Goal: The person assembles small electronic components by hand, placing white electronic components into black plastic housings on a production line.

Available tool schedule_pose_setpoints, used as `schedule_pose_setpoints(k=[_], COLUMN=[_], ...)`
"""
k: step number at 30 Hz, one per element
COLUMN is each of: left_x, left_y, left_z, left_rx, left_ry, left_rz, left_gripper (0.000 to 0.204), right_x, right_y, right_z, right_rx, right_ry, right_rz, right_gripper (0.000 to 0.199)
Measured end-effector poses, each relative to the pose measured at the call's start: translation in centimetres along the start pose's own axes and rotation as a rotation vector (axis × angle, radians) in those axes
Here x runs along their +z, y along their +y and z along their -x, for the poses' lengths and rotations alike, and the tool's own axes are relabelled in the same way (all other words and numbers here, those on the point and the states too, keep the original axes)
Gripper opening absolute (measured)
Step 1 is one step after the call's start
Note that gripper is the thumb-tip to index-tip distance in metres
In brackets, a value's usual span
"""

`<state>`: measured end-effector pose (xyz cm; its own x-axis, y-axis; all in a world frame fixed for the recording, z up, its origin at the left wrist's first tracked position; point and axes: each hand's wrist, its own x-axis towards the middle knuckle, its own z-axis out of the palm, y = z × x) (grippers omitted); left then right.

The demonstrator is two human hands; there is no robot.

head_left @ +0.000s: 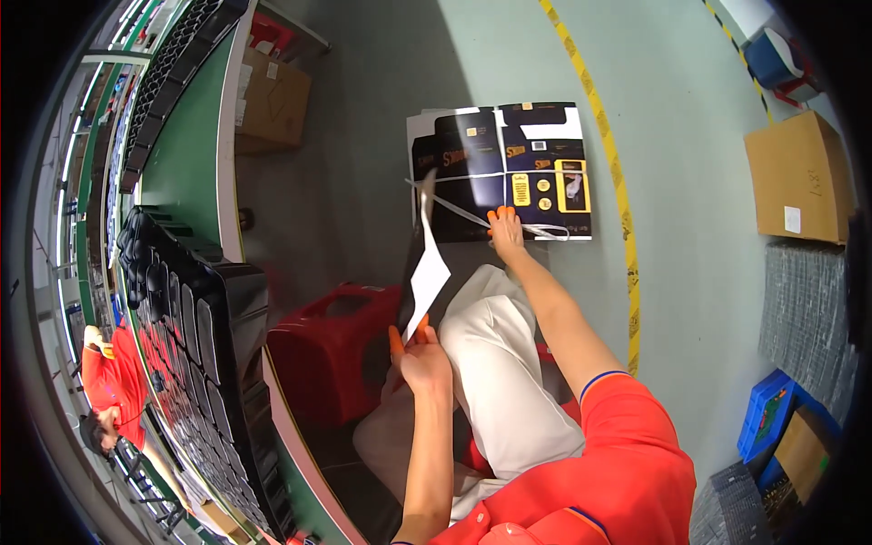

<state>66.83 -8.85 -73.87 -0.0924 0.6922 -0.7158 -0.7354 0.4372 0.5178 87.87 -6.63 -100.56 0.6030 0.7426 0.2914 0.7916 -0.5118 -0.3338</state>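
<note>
My left hand [422, 359], orange covers on its fingertips, is closed on the lower end of a thin bent sheet [430, 275]. The sheet stands nearly edge-on, white on one face and dark on the other, its far tip over the left side of a stack. That stack of flat printed cartons [468, 150], mostly black with yellow and white patches, lies in front of my knees. White strap [505, 186] crosses it, with a loose loop at the near right. My right hand [507, 232], also with orange fingertips, rests fingers forward on the stack's near edge beside the strap.
A red plastic stool [331, 354] stands left of my legs. Along the left runs a green workbench [186, 173] with black trays [204, 336]; a person in red [116, 381] is beyond it. Cardboard boxes [275, 100] sit under the bench. Yellow floor tape [610, 163] passes right of the stack.
</note>
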Motion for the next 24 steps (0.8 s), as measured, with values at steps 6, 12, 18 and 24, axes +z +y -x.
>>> schedule_pose_setpoints(k=[6,12,18,24], left_x=[-0.4,-2.4,-1.9,-2.7], left_y=[0.4,0.5,0.2,0.1], left_z=[-0.2,-1.5,-1.0,-2.0], left_rx=[0.036,0.116,0.094,0.109], left_ry=[0.065,0.073,0.025,-0.033], left_rz=[-0.272,-0.291,-0.341,-0.336], left_gripper=[0.047,0.036,0.043,0.028], right_x=[2.6,-1.4,-3.2,-2.6], right_y=[0.2,-0.6,-0.5,1.2], right_z=[-0.1,1.6,0.2,0.8], right_rx=[0.390,0.759,0.849,0.902], right_ry=[-0.078,0.130,0.175,0.306], right_rz=[-0.411,-0.845,-1.101,-1.121], right_gripper=[0.011,0.016,0.019,0.019])
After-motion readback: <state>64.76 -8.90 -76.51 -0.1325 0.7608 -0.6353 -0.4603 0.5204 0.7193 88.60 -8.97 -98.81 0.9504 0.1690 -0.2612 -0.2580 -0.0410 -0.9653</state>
